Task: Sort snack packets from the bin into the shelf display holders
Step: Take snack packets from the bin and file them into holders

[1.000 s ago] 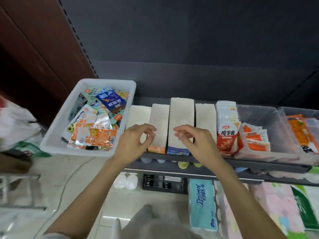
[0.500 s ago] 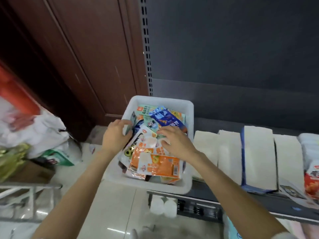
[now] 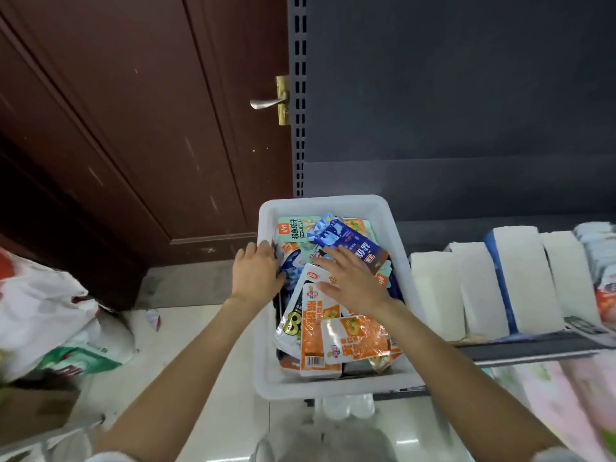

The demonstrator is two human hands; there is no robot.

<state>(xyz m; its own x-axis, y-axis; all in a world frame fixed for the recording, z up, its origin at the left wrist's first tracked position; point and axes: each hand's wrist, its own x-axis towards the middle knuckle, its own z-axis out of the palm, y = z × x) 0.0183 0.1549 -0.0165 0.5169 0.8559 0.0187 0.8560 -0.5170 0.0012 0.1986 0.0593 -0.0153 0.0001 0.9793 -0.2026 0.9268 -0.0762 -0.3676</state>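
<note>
Dark grey metal shelving (image 3: 466, 111) against a dark red-brown wooden door (image 3: 133, 128) with a brass-plated lever handle (image 3: 268, 102); pale glossy floor tiles (image 3: 186, 331) below. Far left on the floor, crumpled white plastic bags (image 3: 43, 308). At centre, a white rectangular plastic bin (image 3: 328, 385) perched at the left end of the shelf, heaped with assorted snack packets (image 3: 333, 338): orange-and-white ones at the near end, a dark blue packet (image 3: 350, 243) and a mint-green packet (image 3: 293, 228) toward the back. Left hand (image 3: 255, 273) draped over the bin's left wall, fingers curled over the rim and into the packets; what the grip encloses, if anything, cannot be told. Right hand (image 3: 351, 283) flat on the heap, fingers straight and spread, grip open, pressing on the packets. To the right of the bin, a row of white cardboard display holders (image 3: 500, 281) side by side along the shelf edge, one with a blue side. Far right, red-and-white packets (image 3: 603, 281) cut off by the frame.
</note>
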